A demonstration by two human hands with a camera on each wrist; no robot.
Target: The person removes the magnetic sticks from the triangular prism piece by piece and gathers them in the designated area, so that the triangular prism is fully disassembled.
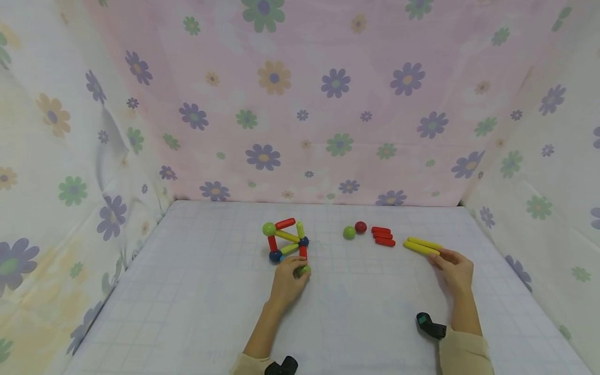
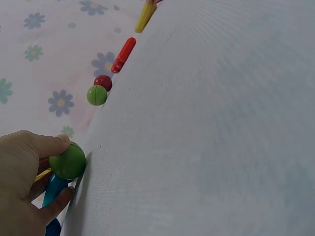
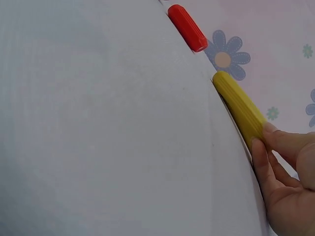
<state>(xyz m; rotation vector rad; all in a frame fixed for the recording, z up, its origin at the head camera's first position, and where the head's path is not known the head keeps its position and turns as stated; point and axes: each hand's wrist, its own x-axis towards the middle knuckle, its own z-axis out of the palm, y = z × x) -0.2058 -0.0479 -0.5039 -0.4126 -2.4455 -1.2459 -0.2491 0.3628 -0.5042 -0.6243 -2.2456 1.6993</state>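
My left hand (image 1: 287,281) grips a green ball (image 2: 69,162) at the near corner of a small frame of rods and balls. A blue rod (image 2: 55,188) runs from that ball beneath the fingers. Elsewhere the frame has another green ball (image 1: 269,229), dark blue balls (image 1: 275,255), red rods (image 1: 272,243) and yellow-green rods (image 1: 287,236). Over at the right, my right hand (image 1: 455,271) pinches the near end of a yellow rod (image 3: 238,105) between thumb and fingers. This rod lies on the table beside a second yellow rod (image 1: 425,242).
Between the hands, toward the back, lie a loose green ball (image 1: 349,233), a red ball (image 1: 360,227) and three red rods (image 1: 385,242). Flowered cloth (image 1: 300,130) rises behind the white table (image 1: 365,312) and on both sides.
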